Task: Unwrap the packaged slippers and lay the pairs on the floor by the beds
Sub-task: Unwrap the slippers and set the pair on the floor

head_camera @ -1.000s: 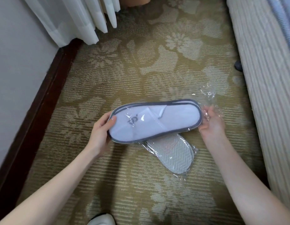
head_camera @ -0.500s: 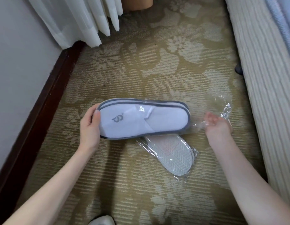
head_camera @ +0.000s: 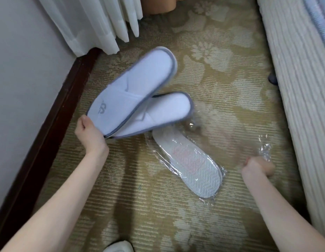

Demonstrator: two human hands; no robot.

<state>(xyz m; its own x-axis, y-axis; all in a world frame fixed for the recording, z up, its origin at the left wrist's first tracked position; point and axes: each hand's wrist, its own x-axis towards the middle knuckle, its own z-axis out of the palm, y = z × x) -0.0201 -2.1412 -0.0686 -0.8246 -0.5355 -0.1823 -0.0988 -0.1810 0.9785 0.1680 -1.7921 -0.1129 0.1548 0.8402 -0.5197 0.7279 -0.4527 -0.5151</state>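
My left hand (head_camera: pixel 90 135) pinches the toe ends of two unwrapped slippers (head_camera: pixel 138 99) between thumb and curled fingers, holding them above the carpet (head_camera: pixel 221 91) near the dark wooden skirting board (head_camera: pixel 54 128). They fan apart from my grip, the upper one angled toward the curtain (head_camera: pixel 96 24), the lower one pointing more toward the bed (head_camera: pixel 299 88). Both are flat, soft white cloth with a grey bound edge, and the upper one bears a small grey logo close to my fingers. My right hand (head_camera: pixel 258 168) is blurred and closed in a fist around a crumpled clear plastic wrapper (head_camera: pixel 265 148), which trails glossy and creased above my knuckles, close beside the ribbed, pale side of the bed. Between my two hands, a second packaged pair (head_camera: pixel 189 164) lies sole-up on the floor, well clear of either set of fingers, sealed in shiny transparent film; its grey-white sole has a fine herringbone tread and a faint reddish print. The carpet is olive and cream, ribbed, with a large floral pattern.
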